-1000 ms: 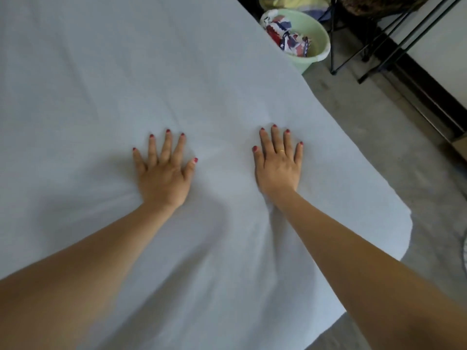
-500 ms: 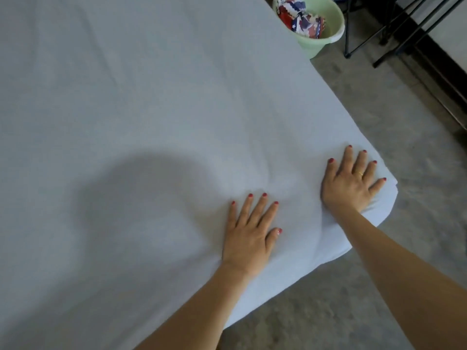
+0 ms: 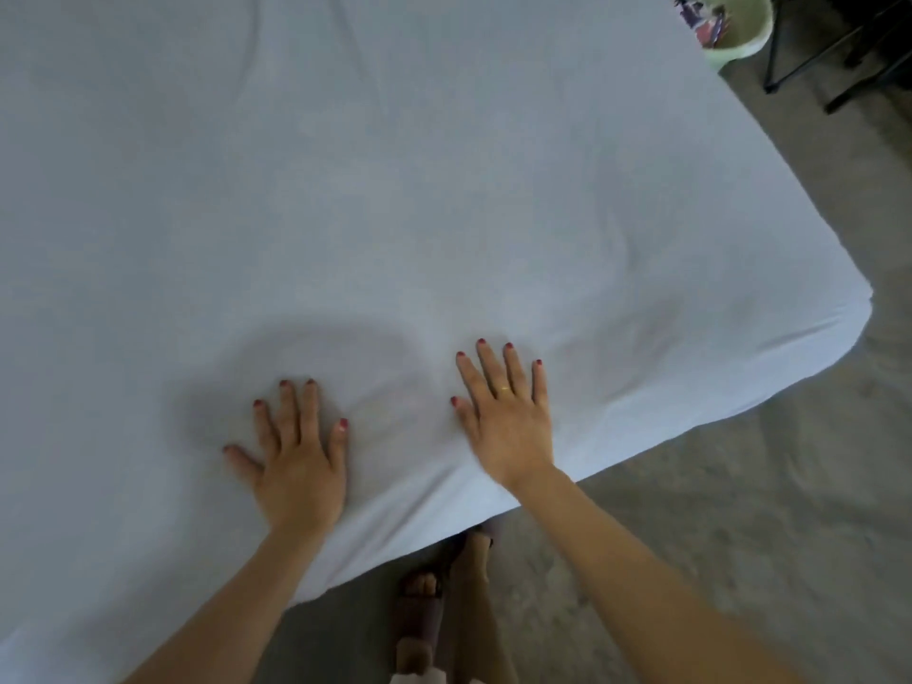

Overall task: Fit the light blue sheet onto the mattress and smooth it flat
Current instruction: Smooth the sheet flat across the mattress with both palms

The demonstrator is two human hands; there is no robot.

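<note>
The light blue sheet (image 3: 444,165) covers the mattress (image 3: 834,338) across nearly the whole view, wrapped down over the near edge and round the near right corner. Both hands lie palm-down on top of it, close to that near edge.

The left hand (image 3: 296,456) is spread flat with fingers straight and splayed, the thumb out to the side; it grips nothing and simply presses on the cloth. A shallow dent and a soft shadow sit in the sheet just beyond its fingertips. The right hand (image 3: 508,417) lies just to the right of it and a little farther in, also flat, fingers straight and slightly apart, holding nothing. A ring (image 3: 503,389) shows on one of its fingers. The two hands are near each other but apart, with a few faint creases in the cloth between them and more running toward the corner.

Below the edge of the bed stand the person's feet in sandals (image 3: 424,604) on the grey floor (image 3: 740,510). A pale green basin (image 3: 735,37) with patterned cloth in it sits on the floor at the top right, beside dark metal legs (image 3: 809,46).
</note>
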